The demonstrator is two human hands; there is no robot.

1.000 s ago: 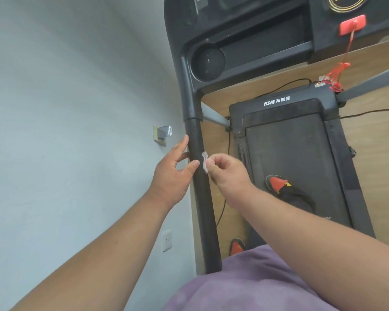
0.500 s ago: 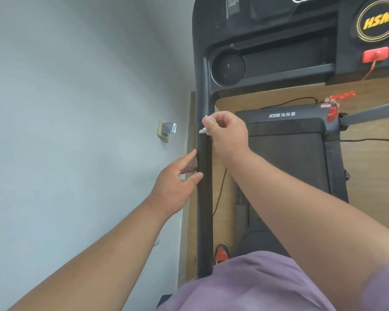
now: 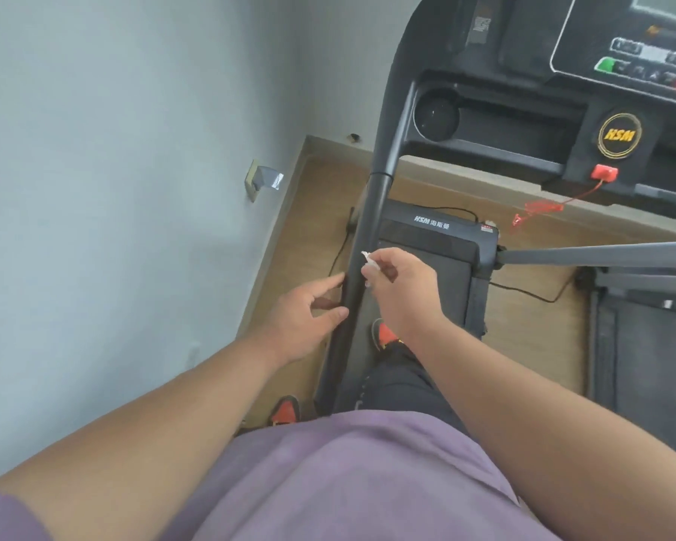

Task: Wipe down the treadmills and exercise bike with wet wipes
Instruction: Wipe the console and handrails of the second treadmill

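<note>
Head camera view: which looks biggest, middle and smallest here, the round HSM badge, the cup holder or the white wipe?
1. The HSM badge and the cup holder look about alike in size, so no ranking between them.
2. The wipe, pinched in the right hand, is clearly smallest, though it is partly hidden.

Right hand (image 3: 401, 285) pinches a wet wipe (image 3: 367, 260) against the treadmill's black handrail (image 3: 361, 263); left hand (image 3: 309, 312) rests fingers on the handrail's other side.
</note>
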